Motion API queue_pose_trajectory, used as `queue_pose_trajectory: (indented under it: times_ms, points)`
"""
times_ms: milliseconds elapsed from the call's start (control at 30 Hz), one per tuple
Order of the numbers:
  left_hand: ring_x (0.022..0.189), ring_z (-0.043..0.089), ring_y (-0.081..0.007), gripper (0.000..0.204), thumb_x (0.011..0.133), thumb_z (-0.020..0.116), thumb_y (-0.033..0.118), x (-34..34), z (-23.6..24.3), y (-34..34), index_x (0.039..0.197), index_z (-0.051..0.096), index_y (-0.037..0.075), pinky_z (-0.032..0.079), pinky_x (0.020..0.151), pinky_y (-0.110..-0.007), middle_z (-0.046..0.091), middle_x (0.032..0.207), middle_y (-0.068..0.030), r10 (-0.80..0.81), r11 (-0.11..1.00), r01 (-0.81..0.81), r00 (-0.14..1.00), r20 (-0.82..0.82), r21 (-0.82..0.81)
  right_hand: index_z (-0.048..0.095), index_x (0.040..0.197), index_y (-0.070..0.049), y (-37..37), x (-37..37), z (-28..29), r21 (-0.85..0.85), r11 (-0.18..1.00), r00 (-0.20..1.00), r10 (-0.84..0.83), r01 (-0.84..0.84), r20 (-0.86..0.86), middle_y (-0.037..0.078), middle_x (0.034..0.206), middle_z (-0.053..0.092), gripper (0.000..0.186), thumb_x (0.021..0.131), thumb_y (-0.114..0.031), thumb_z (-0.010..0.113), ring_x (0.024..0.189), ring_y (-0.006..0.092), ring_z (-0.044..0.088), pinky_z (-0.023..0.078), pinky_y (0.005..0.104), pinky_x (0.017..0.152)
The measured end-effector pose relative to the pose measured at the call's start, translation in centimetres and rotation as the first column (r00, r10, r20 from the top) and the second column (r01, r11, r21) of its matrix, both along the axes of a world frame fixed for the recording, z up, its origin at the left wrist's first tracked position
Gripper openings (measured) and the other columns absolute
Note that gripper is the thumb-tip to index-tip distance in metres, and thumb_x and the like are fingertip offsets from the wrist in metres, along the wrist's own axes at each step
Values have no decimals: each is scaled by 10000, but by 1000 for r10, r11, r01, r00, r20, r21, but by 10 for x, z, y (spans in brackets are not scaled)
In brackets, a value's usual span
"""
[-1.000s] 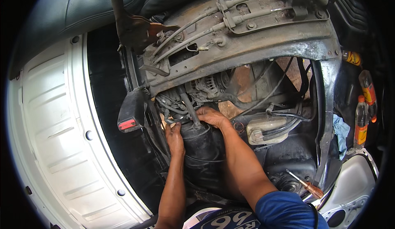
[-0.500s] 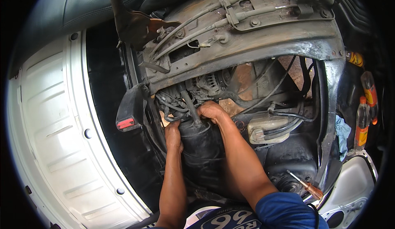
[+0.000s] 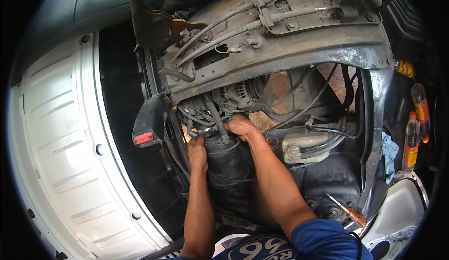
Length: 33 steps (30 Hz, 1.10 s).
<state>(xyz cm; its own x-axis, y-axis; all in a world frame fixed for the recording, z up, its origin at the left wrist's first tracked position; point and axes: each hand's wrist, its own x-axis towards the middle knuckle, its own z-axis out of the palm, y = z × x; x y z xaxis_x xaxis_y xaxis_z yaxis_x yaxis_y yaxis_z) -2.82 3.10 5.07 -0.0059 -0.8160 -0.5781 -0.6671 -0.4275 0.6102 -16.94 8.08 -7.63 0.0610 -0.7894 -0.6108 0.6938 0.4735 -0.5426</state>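
A black cylindrical canister stands in the engine bay in front of me, with a dark pipe rising from its top. My left hand is at the canister's upper left edge, its fingers closed and mostly hidden. Just above its fingertips, a curved piece of shiny metal catches the light; its kind is unclear. Across the pipe, my right hand reaches in behind the canister's top with bent fingers. What those fingers grip is hidden.
Beyond my hands sits an alternator under a metal crossmember. At the right are a translucent reservoir with hoses, a screwdriver, a blue cloth and several bottles. A white ribbed panel lies left.
The shiny metal above my left fingertips shows more brightly now. My left hand has shifted very slightly; my right hand stays in nearly the same place.
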Motion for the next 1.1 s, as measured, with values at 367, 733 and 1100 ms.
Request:
queue_pose_trajectory:
  times_ms: [367, 733, 1100]
  points:
    - [1324, 505, -312, 638, 986, 558, 79, -18, 2, -1, 1562, 292, 10, 351, 1131, -381, 478, 1497, -229, -71, 982, 88, 992, 105, -167, 710, 933, 56, -5, 3, -1, 117, 985, 915, -163, 128, 369, 125, 918, 708, 125, 808, 65, 707, 811, 228, 698, 566, 326, 728]
    - [1243, 521, -245, 581, 982, 630, 61, -12, -12, -5, 1507, 382, 53, 369, 1101, -375, 540, 1384, -141, 86, 982, -119, 972, -218, -145, 674, 914, 81, -6, 27, -28, 71, 980, 960, -194, 183, 203, 106, 895, 679, 133, 804, 27, 724, 789, 209, 680, 571, 328, 691]
    - [1338, 501, -293, 745, 952, 720, 380, -13, -8, -23, 1511, 406, 0, 365, 1126, -373, 515, 1478, -191, -22, 999, 24, 994, 102, -23, 715, 948, 49, 9, -2, -12, -75, 994, 997, -77, 78, 12, 87, 910, 721, 209, 831, -119, 756, 824, 172, 691, 574, 296, 725]
